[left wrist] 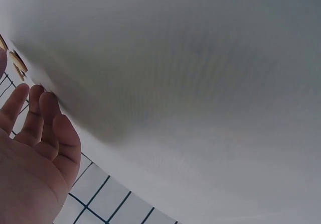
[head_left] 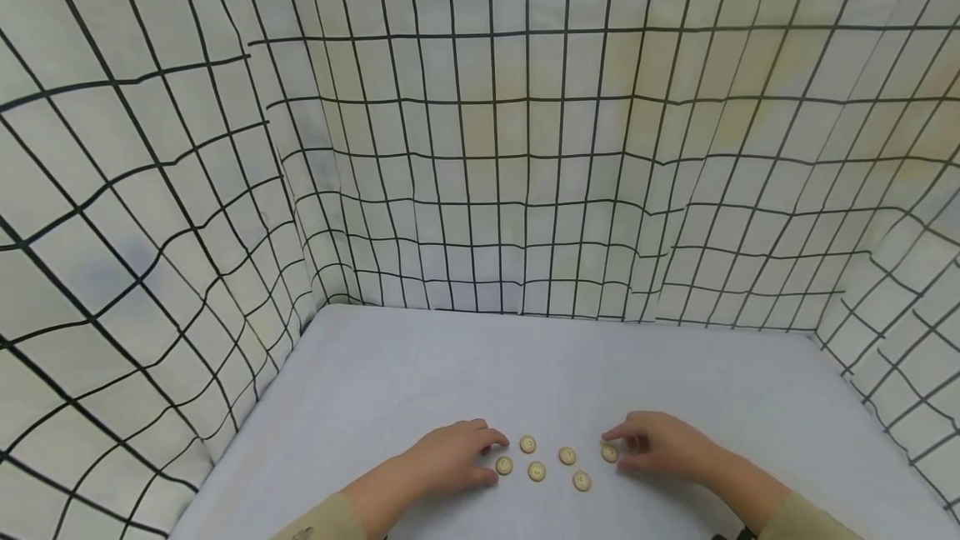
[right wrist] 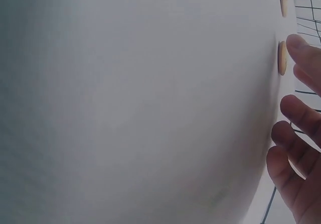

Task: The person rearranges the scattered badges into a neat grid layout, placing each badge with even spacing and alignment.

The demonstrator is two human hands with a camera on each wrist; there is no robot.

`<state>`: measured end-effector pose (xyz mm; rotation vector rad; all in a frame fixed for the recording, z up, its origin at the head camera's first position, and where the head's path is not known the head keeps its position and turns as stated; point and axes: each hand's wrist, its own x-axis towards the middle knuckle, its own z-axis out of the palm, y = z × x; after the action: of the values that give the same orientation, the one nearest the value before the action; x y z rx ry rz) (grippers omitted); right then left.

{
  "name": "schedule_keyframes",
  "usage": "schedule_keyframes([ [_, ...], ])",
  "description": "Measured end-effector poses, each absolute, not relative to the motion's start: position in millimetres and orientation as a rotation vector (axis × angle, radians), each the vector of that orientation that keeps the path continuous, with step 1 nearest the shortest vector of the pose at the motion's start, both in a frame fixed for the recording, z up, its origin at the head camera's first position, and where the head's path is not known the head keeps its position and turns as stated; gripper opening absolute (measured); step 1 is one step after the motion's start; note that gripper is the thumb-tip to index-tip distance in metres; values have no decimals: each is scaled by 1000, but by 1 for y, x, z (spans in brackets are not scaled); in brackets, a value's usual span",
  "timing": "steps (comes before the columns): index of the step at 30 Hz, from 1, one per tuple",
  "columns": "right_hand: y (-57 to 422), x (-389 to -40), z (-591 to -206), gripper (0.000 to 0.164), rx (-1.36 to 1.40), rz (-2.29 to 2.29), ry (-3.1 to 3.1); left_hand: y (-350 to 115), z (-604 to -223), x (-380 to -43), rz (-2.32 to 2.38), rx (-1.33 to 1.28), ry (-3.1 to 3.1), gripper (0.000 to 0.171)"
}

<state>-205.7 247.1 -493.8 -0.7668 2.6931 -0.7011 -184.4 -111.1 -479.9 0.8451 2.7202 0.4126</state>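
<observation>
Buttons point(head_left: 536, 471) round, pale tan, dark specks at centre, lying flat

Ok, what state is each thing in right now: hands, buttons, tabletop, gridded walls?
Left hand: relaxed, holding nothing, beside the leftmost button
Right hand: loosely curved at the rightmost button, contact unclear
Six buttons: lying flat, apart from one another
White tabletop: smooth
Gridded walls: upright, lines wavy in places

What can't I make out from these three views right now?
Head: number of holes in each button; too small.
Head: dark item beside the right sleeve; cut off by the bottom edge.
Left wrist: button at the left edge; cut off there.
Right wrist: rest of the right hand; cut off by the right edge.
</observation>
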Motion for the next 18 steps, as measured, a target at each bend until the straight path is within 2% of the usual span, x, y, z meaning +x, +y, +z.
schedule_keyframes([
  [18, 246, -213, -502, 31, -752, -654, 2659, -107, -492, -193, 496, 798, 2721, 32],
])
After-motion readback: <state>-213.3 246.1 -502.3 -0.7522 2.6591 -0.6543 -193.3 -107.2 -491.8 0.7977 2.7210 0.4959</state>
